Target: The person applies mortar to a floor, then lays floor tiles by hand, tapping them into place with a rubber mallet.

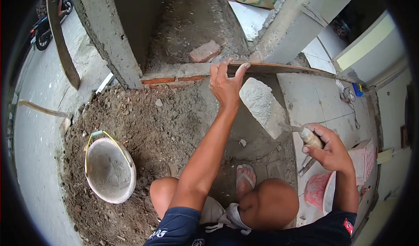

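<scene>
My left hand (227, 83) grips the end of a long thin wooden board (279, 67), with fingers over its top edge. The board runs right from there, along the low brick wall (174, 81). My right hand (328, 149) is closed round the handle of a trowel (277, 117). Grey mortar (257, 98) lies on the trowel's blade, which is just below the board and to the right of my left hand. The blade and the board look close, but I cannot tell if they touch.
A mortar-stained bucket (111, 171) stands on loose soil (144, 132) at left, near a hoe (46, 110). A loose brick (205, 51) lies beyond the wall. Concrete pillars (107, 32) rise at both sides. A red basin (318, 191) sits at right.
</scene>
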{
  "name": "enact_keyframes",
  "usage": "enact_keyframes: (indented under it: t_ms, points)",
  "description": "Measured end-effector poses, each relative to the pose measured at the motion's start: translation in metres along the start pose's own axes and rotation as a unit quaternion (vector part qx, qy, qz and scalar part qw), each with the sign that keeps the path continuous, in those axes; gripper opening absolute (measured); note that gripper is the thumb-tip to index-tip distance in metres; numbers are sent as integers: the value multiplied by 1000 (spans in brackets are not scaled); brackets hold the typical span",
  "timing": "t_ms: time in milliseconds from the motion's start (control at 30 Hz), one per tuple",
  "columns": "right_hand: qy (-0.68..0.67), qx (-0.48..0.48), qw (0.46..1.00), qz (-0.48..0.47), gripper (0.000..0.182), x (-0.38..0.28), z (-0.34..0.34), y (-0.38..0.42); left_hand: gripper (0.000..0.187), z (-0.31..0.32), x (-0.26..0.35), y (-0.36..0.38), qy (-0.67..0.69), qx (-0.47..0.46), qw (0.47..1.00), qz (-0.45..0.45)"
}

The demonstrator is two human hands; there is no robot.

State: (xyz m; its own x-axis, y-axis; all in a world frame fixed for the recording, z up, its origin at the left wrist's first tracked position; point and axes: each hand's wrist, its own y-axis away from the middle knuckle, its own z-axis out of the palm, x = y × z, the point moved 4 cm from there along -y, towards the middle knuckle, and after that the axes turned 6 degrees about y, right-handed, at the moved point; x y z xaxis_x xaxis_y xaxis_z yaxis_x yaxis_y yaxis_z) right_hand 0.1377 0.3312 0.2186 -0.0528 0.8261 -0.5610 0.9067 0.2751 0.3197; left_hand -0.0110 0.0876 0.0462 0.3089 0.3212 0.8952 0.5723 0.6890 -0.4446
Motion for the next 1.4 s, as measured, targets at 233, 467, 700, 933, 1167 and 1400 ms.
enact_keyframes:
  t_ms: [233,467,700,933,1167,1400]
  points:
    - [-178,6,977,118,36,151,60,13,41,9,4,-11,-21,-30,999,6]
    - [-325,66,931,150,32,254,147,-109,43,14,8,-14,-10,-37,999,-30]
    - [-237,191,935,180,47,289,145,-221,41,17,1,-14,55,-43,997,-44]
    - [-226,69,961,141,53,227,155,-270,39,19,8,-15,42,-48,996,-58]
    - [-225,11,967,120,55,196,176,-256,42,15,8,-13,54,-58,995,-68]
    - [-254,60,948,181,52,245,168,-158,43,16,6,-14,50,-51,996,-58]
